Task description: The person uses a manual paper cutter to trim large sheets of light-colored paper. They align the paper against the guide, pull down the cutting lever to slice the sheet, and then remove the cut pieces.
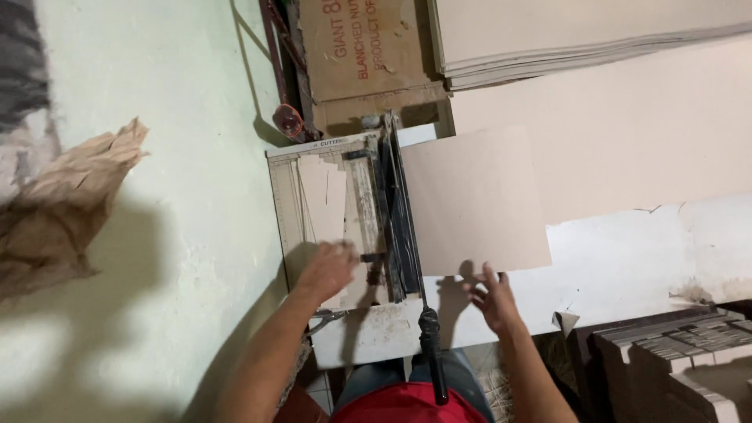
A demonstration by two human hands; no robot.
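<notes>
A: Where is the brown cardboard sheet (474, 200)?

B: It lies flat on the right side of the paper cutter (345, 215), with its left edge under the black blade arm (399, 219). The rest of it rests on the white surface (627, 266).

A: And the hands?

B: The right hand (492, 300) is at the near edge of the sheet, the grip released, the fingers spread; I cannot tell if they touch it. The left hand (329, 269) presses on the cutter's board, on a small cardboard piece (323, 200), fingers bent but grasping nothing.

A: What is around?

B: The black handle (431, 352) points to the person. Behind are a cardboard box (364, 51) and a stack of sheets (580, 39). On the left lies crumpled brown paper (63, 204).
</notes>
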